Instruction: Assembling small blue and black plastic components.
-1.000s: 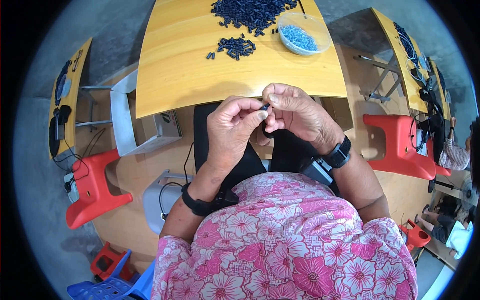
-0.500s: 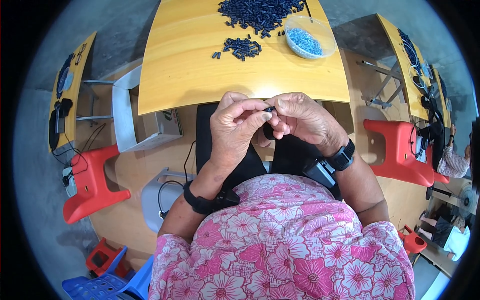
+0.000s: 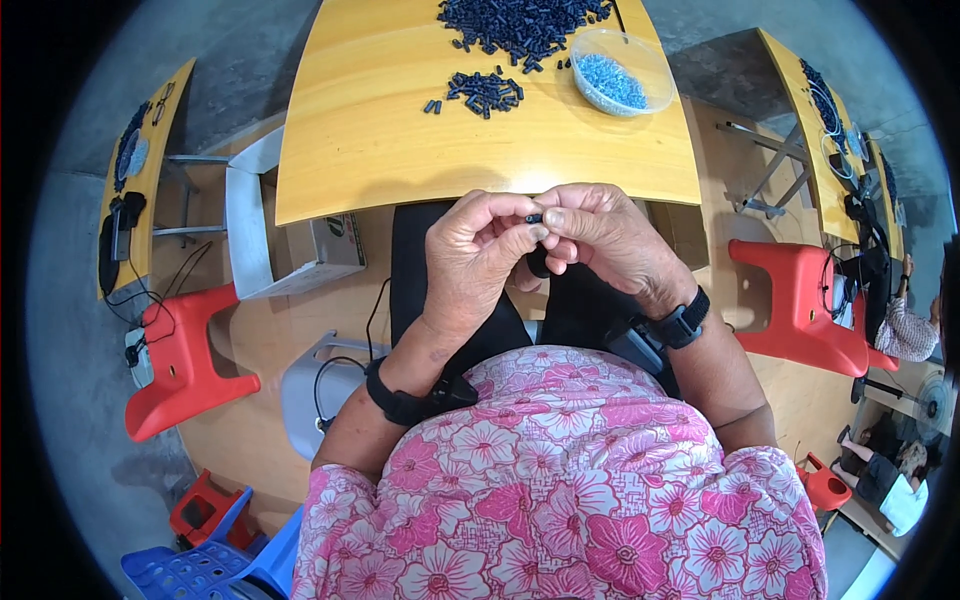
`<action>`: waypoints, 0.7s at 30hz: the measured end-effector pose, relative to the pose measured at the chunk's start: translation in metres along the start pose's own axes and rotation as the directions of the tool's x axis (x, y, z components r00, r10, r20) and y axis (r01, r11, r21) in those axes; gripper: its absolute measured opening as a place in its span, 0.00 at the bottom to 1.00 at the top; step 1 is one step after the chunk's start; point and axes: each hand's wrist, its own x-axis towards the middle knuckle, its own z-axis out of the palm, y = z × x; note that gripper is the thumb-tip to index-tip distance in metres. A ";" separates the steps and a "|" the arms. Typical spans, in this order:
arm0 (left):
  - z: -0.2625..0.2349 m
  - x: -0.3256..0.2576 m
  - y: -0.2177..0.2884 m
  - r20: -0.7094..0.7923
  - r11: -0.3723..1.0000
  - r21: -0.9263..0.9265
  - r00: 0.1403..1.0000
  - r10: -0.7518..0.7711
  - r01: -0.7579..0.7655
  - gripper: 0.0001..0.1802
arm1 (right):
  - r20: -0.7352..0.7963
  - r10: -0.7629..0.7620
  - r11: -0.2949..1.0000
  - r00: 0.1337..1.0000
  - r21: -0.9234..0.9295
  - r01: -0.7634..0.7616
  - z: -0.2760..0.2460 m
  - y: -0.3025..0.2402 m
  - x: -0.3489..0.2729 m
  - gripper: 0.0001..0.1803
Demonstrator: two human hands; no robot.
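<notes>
Just off the table's near edge, my two hands meet fingertip to fingertip. Between them is a small black cylindrical piece, mostly covered by fingers. My left hand pinches it with thumb and index finger. From the other side, the thumb and fingers of my right hand close on it too. Farther off on the table lies a small group of short dark tubular pieces, with a larger heap of dark pieces behind. Right of them stands a clear round tub holding tiny light-blue translucent pieces.
The yellow table ends just beyond my hands. Below its left side is an open carton. Red stools stand at left and right, and a grey seat is at lower left. Other people sit at far right.
My fingers have shifted slightly around the small black piece, and the left index finger has moved a little. Both hands stay together in nearly the same place.
</notes>
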 end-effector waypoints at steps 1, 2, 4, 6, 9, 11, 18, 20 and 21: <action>0.000 0.000 0.000 -0.008 1.000 0.009 1.000 0.002 -0.002 0.08 | -0.012 0.004 1.000 1.000 -0.023 -0.004 0.000 -0.001 -0.001 0.15; 0.001 0.001 0.000 -0.007 1.000 0.009 1.000 0.002 -0.002 0.08 | -0.013 0.004 1.000 1.000 -0.023 -0.004 0.000 -0.002 -0.001 0.15; 0.002 0.002 0.003 -0.026 0.995 0.095 0.999 0.030 -0.027 0.08 | -0.052 0.035 0.999 0.998 -0.015 -0.036 0.000 -0.004 -0.002 0.13; 0.005 0.004 0.006 -0.050 0.989 0.131 0.996 0.073 -0.066 0.07 | -0.096 0.036 0.999 0.995 0.001 -0.036 0.004 -0.005 -0.001 0.13; 0.002 0.007 0.006 -0.057 0.963 0.251 0.992 0.117 -0.099 0.07 | -0.174 0.020 1.000 0.985 0.024 -0.016 0.007 -0.004 -0.001 0.12; -0.001 0.009 0.007 -0.042 0.938 0.333 0.993 0.114 -0.094 0.07 | -0.207 0.003 1.000 0.978 0.031 0.004 0.008 -0.001 0.000 0.11; 0.002 0.014 0.010 -0.079 0.892 0.438 0.983 0.163 -0.113 0.07 | -0.194 0.022 0.991 0.981 0.132 0.004 0.003 0.004 0.004 0.10; 0.002 0.013 0.009 -0.070 0.886 0.451 0.986 0.151 -0.104 0.07 | -0.187 0.024 0.991 0.982 0.134 0.001 0.003 0.004 0.003 0.09; 0.002 0.013 0.008 -0.074 0.900 0.425 0.987 0.146 -0.101 0.07 | -0.194 0.017 0.993 0.981 0.122 0.007 0.004 0.005 0.003 0.09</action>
